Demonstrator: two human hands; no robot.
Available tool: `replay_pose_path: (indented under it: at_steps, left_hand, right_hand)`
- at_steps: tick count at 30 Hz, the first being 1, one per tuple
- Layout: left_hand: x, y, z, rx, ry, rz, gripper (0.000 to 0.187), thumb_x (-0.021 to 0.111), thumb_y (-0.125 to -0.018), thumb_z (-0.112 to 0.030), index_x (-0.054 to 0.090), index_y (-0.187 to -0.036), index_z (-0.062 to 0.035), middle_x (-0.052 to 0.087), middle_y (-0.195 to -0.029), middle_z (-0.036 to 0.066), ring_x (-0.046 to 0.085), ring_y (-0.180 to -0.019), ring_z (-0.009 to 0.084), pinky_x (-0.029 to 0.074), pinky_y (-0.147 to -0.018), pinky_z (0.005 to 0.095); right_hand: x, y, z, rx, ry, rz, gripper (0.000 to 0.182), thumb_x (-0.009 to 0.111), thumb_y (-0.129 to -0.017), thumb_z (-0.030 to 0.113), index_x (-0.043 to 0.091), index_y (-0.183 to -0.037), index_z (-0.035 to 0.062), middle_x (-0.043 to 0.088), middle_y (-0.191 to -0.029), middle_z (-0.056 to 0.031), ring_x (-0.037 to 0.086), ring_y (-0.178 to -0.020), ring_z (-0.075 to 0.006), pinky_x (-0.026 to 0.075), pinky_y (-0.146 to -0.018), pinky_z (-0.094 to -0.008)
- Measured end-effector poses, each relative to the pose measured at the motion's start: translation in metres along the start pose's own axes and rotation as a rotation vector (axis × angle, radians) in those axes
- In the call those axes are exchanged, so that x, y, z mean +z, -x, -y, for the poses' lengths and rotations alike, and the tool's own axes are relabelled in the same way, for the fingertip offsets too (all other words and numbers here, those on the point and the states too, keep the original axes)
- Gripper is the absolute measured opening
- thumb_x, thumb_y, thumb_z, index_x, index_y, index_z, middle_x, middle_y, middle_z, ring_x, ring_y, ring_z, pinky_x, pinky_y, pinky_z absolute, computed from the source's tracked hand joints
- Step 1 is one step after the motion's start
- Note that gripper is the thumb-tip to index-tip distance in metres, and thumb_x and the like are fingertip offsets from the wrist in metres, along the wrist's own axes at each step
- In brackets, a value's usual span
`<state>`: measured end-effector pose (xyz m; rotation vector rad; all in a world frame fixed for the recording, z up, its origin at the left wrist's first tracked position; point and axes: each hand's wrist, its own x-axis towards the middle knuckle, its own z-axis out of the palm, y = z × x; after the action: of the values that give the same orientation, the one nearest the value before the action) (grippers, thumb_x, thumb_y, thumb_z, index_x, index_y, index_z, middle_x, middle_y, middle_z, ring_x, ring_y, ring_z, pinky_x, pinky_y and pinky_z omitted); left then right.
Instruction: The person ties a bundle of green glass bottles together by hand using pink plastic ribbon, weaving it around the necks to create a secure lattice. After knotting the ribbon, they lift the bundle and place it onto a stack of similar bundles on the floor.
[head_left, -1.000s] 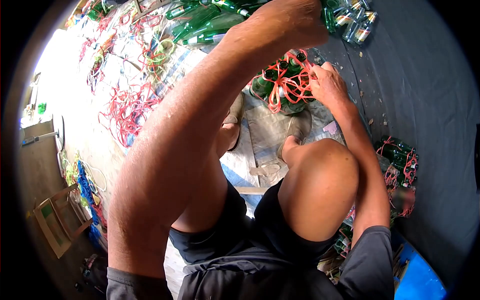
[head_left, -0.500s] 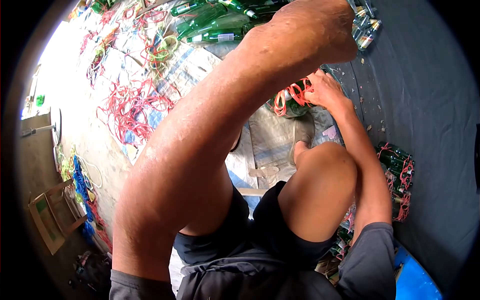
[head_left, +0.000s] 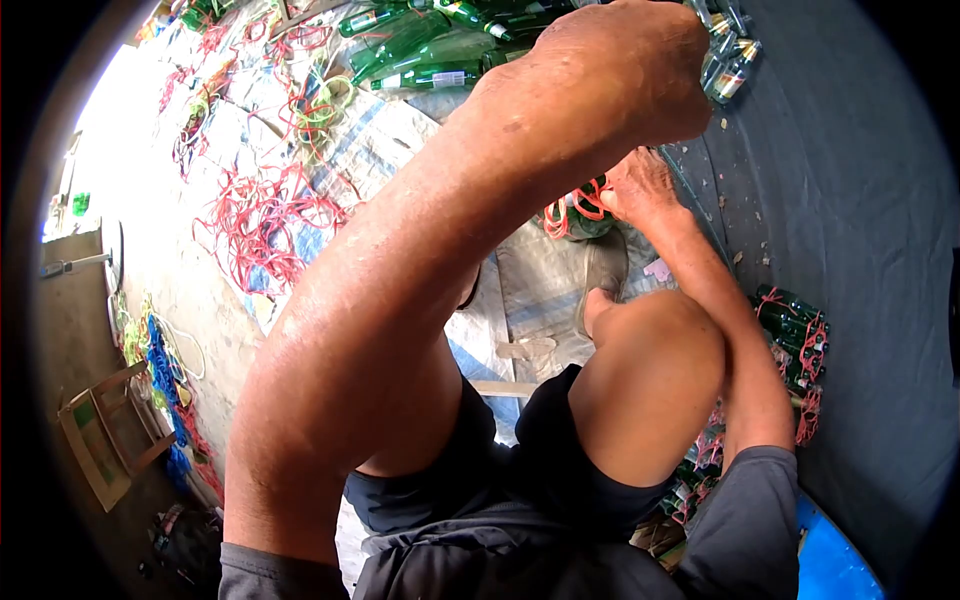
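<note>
My left hand (head_left: 672,75) is bent at the wrist near the top, with its fingers hidden. Its forearm crosses the view and covers part of a bundle of green bottles. Beneath that forearm, my right hand (head_left: 643,188) grips red string (head_left: 592,194) at the bundle's side, its fingertips partly hidden. Loops of this string run round the green glass (head_left: 590,226), which stands just beyond my shoe on the right.
Green bottles (head_left: 435,76) lie at the top, and smaller bottles (head_left: 733,76) at upper right. Tangled red string (head_left: 262,225) covers the sheet on the left. Tied bottles (head_left: 792,318) stand at right by dark cloth (head_left: 860,220). A wooden frame (head_left: 103,440) is at lower left.
My right hand has shifted slightly left and down. My left forearm has moved a little lower and hides more of the bottle bundle. My right knee has moved slightly right.
</note>
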<state>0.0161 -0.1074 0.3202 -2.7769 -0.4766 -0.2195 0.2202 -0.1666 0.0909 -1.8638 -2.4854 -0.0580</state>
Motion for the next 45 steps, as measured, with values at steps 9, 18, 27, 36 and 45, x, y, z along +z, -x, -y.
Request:
replay_pose_path:
  at_steps: [9, 18, 27, 36, 45]
  left_hand:
    - [-0.005, 0.007, 0.015, 0.223, -0.126, 0.057, 0.011, 0.074, -0.090, -0.017, 0.086, -0.089, -0.0142, 0.079, -0.092, 0.000, 0.074, -0.094, 0.0237, 0.052, -0.080, 0.0361]
    - [-0.004, 0.025, 0.004, -0.185, 0.433, -0.154, 0.015, 0.074, -0.091, -0.015, 0.084, -0.099, -0.0068, 0.080, -0.103, 0.006, 0.074, -0.101, 0.0263, 0.056, -0.091, 0.0359]
    - [-0.001, 0.068, -0.007, -0.188, 0.727, -0.168, 0.020, 0.070, -0.096, -0.013, 0.080, -0.112, -0.0051, 0.080, -0.111, 0.007, 0.073, -0.094, 0.0200, 0.058, -0.082, 0.0345]
    - [0.012, 0.071, 0.027, -0.291, 1.143, -0.007, 0.026, 0.067, -0.102, -0.011, 0.077, -0.125, -0.0035, 0.080, -0.119, 0.007, 0.071, -0.086, 0.0138, 0.060, -0.073, 0.0332]
    - [0.277, 0.202, -0.025, -0.468, 1.423, 0.360, 0.009, 0.070, -0.096, -0.006, 0.078, -0.099, -0.0033, 0.077, -0.086, 0.012, 0.073, -0.079, 0.0179, 0.059, -0.076, 0.0360]
  right_hand:
    - [-0.005, -0.019, 0.001, -0.294, -0.007, -0.171, 0.080, 0.084, -0.074, 0.007, 0.059, -0.149, 0.0175, 0.055, -0.148, -0.0099, 0.059, -0.134, -0.0343, 0.059, -0.098, -0.0482]
    - [-0.008, -0.037, -0.007, -0.250, -0.001, -0.055, 0.070, 0.082, -0.079, 0.011, 0.062, -0.146, 0.0170, 0.058, -0.146, -0.0121, 0.058, -0.137, -0.0361, 0.054, -0.104, -0.0500]
    - [-0.005, -0.047, -0.015, -0.232, 0.062, 0.039, 0.069, 0.082, -0.080, 0.007, 0.060, -0.145, 0.0169, 0.058, -0.142, -0.0134, 0.061, -0.134, -0.0365, 0.058, -0.100, -0.0492]
    - [0.029, -0.048, -0.017, -0.291, -0.096, 0.257, 0.078, 0.080, -0.081, 0.002, 0.053, -0.152, 0.0202, 0.053, -0.143, -0.0177, 0.071, -0.118, -0.0390, 0.061, -0.091, -0.0515]
    - [0.025, -0.036, -0.016, -0.212, -0.217, 0.137, 0.078, 0.078, -0.082, 0.003, 0.054, -0.152, 0.0251, 0.051, -0.150, -0.0200, 0.075, -0.099, -0.0428, 0.064, -0.073, -0.0542]
